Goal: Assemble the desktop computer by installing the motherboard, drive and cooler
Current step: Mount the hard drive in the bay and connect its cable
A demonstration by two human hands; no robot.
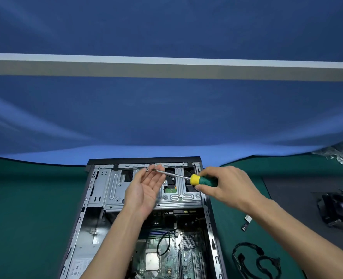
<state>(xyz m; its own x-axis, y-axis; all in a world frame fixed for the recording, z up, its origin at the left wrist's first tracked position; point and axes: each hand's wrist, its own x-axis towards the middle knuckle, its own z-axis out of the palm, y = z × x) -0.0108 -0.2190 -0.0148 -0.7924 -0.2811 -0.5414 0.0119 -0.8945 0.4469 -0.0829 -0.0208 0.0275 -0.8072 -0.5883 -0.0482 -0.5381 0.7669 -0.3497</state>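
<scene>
Our right grip is wrapped around the green-and-yellow handle of the screwdriver, whose shaft points left toward the left grip. The left grip is held palm up with fingers nearly straight; a small screw sits at its fingertips, touching or just beside the screwdriver tip; we cannot tell which. Both grips hover above the drive cage at the far end of the open computer case, which lies flat on the green table. The motherboard sits inside the case at its near end. The cooler rests near the right edge of the table, with black cables between it and the case.
</scene>
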